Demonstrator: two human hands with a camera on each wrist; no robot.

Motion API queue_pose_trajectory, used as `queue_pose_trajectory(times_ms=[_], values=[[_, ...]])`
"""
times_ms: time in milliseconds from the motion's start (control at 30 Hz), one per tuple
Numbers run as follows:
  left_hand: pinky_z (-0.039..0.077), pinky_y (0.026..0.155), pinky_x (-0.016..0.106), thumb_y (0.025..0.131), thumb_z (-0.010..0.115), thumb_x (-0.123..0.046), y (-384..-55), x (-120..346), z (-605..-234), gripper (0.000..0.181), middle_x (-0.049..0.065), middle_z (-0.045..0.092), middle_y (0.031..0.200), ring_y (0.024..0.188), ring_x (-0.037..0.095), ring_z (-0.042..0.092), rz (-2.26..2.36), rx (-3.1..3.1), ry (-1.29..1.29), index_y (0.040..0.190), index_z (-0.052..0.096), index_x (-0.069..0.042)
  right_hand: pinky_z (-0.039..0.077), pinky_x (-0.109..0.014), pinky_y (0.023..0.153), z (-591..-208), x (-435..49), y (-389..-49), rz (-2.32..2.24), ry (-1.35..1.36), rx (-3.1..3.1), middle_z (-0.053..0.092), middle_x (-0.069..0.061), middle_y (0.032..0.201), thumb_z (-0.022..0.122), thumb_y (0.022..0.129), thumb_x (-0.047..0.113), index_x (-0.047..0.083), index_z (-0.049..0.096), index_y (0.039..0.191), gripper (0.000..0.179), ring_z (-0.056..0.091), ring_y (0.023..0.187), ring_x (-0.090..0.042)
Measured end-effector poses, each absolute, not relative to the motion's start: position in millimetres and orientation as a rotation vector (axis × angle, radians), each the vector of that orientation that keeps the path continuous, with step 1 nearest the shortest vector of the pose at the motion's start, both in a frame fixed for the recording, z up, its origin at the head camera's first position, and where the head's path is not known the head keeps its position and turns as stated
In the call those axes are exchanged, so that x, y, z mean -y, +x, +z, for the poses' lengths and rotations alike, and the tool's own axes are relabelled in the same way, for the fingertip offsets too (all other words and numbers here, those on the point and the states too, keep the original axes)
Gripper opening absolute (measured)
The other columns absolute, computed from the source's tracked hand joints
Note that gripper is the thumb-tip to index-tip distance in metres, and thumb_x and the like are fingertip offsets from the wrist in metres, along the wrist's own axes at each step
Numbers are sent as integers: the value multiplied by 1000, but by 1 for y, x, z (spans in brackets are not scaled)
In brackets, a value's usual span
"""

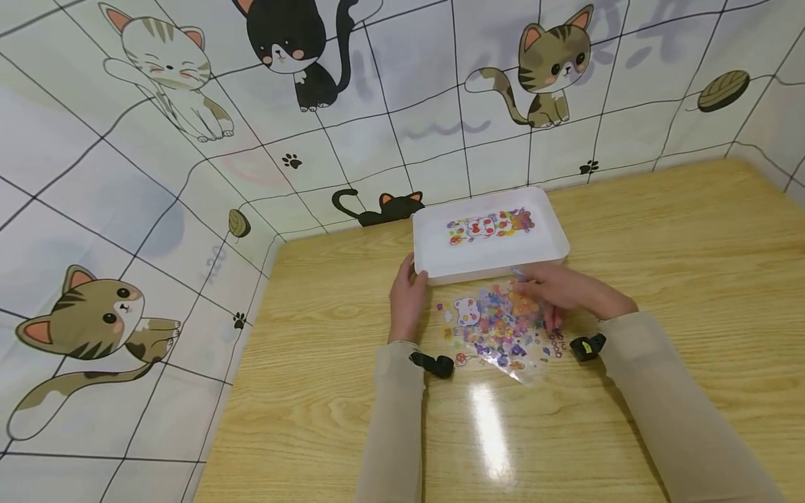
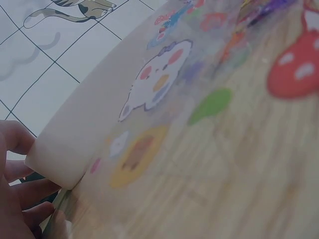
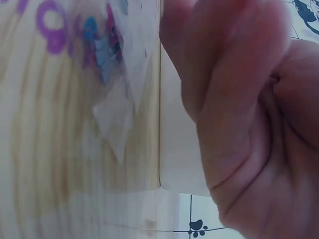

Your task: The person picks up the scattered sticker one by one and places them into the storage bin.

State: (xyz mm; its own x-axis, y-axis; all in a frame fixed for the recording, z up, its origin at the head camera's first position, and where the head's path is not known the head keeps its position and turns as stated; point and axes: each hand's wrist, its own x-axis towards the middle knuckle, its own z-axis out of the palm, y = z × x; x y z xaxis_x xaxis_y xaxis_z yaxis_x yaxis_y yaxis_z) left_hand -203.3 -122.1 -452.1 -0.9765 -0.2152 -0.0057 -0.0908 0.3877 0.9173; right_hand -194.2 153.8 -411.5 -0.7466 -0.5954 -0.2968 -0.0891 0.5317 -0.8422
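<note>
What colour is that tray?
The tray is white, with colourful pictures inside; the head view shows it best.

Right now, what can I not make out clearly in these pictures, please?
1. Right wrist view: whether the right hand holds anything; its fingertips are cut off by the top edge.
2. Left wrist view: the inside of the tray, hidden by its wall.
3. Left wrist view: the whole red sticker, cut off by the right edge.
4. Head view: single small stickers, too small.
</note>
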Motion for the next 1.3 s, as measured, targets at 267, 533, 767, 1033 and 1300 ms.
queue_pose_trajectory(times_ms=[267, 533, 767, 1033, 1300], values=[[27, 102, 38, 90, 46, -30, -204, 124, -453, 47, -1, 45, 132, 123, 14, 36, -1682, 2499, 257, 136, 35, -30, 48, -40, 40, -411, -155, -194, -1131, -554, -2228, 54, -12, 56, 33, 97, 20, 0, 41, 101, 21, 55, 42, -26], [29, 100, 35, 90, 46, -30, -203, 122, -452, 49, -1, 46, 132, 123, 12, 36, -1660, 2516, 261, 138, 35, -26, 46, -36, 39, -414, -158, -194, -1102, -584, -2249, 54, -12, 60, 40, 91, 8, 0, 26, 134, 47, 51, 41, -22], [29, 100, 35, 90, 45, -30, -203, 122, -453, 48, -1, 45, 132, 122, 12, 36, -1658, 2522, 271, 137, 35, -28, 46, -37, 40, -415, -159, -195, -1119, -614, -2234, 54, -14, 63, 43, 91, 8, 4, 25, 137, 49, 51, 41, -22], [29, 101, 36, 90, 45, -29, -203, 122, -453, 47, 0, 45, 132, 122, 13, 37, -1676, 2507, 270, 137, 35, -29, 48, -41, 46, -410, -162, -196, -1177, -614, -2180, 54, -17, 71, 46, 93, 15, 9, 35, 133, 42, 51, 47, -24], [28, 100, 34, 90, 46, -29, -204, 122, -453, 47, -2, 46, 131, 122, 11, 37, -1656, 2514, 282, 136, 36, -29, 47, -38, 51, -408, -166, -199, -1219, -646, -2201, 53, -15, 72, 48, 93, 21, 7, 50, 115, 27, 51, 54, -23]])
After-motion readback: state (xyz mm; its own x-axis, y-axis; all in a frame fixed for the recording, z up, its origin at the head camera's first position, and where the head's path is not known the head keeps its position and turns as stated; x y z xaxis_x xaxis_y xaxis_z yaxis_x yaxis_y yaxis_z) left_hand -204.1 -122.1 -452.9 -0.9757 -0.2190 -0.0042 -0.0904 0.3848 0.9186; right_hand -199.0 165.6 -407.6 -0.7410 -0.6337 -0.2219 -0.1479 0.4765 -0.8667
